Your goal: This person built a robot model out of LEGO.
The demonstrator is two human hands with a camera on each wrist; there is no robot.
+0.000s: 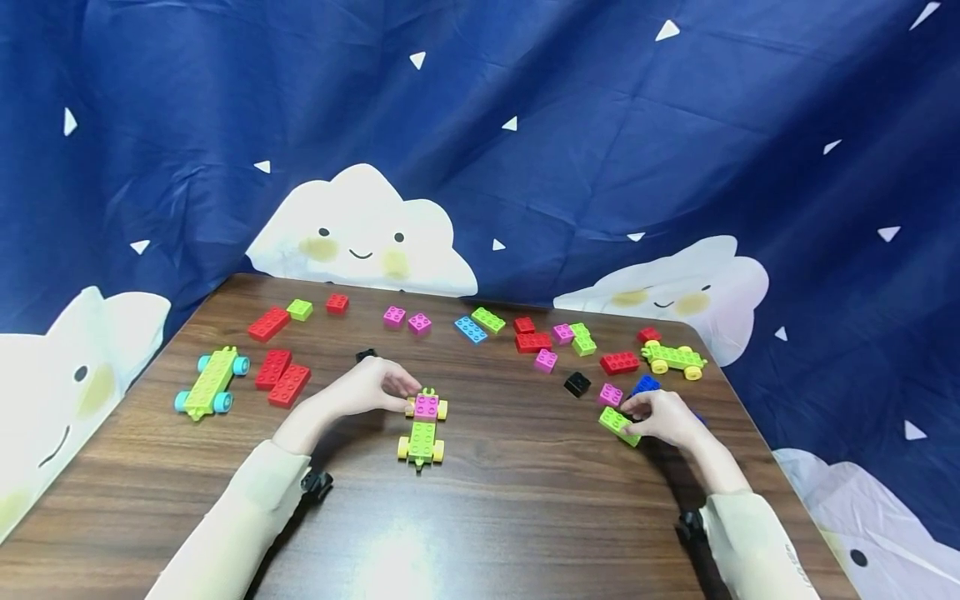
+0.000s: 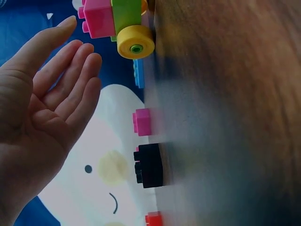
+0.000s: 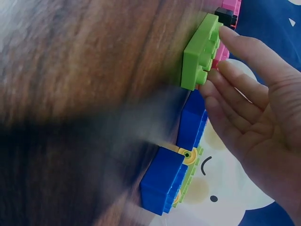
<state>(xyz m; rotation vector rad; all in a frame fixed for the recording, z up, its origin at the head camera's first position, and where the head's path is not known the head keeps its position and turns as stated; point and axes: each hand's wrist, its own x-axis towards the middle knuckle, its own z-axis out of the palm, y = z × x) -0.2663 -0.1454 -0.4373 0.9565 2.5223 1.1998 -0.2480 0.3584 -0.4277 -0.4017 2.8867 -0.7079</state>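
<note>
In the head view my left hand (image 1: 372,386) is beside a pink brick (image 1: 427,406) mounted on a lime-green wheeled base (image 1: 422,442) with yellow wheels. The left wrist view shows that hand (image 2: 56,89) with relaxed fingers, its thumb tip just short of the pink brick's studs and nothing in its palm. On the right, my right hand (image 1: 663,418) reaches over a lime-green brick (image 1: 619,426) lying on the table. Seen from the right wrist, its loosely bent fingers and thumb lie spread at the studded side of this brick (image 3: 200,54); contact is unclear.
A green base with blue wheels (image 1: 212,383) stands at left, near several red bricks (image 1: 288,386). Another yellow-wheeled base (image 1: 673,358) is at back right. Pink bricks (image 1: 546,360), a black brick (image 1: 577,384) and blue bricks (image 1: 646,385) lie on the wooden table (image 1: 510,508).
</note>
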